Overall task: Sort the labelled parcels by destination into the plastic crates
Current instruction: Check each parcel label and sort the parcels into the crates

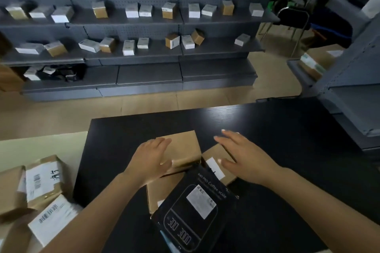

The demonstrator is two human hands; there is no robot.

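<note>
A plain brown cardboard parcel (183, 148) lies on the black table (287, 139), stacked on another brown parcel (162, 193). My left hand (152, 160) rests on its left side with straight fingers and the thumb against its front edge. To the right lies a smaller brown parcel with a white label (216, 162). My right hand (244, 154) hovers over that parcel, fingers spread and straight, holding nothing. A black coffee-scale box with a white label (195, 207) lies tilted in front, overlapping the brown parcels. No plastic crate is in view.
Several labelled brown parcels (41, 187) are heaped at the lower left beside the table. Grey pegboard shelving (131, 55) across the aisle holds several small boxes. Another grey shelf unit (353, 92) stands to the right. Chairs (292, 18) stand at the back right.
</note>
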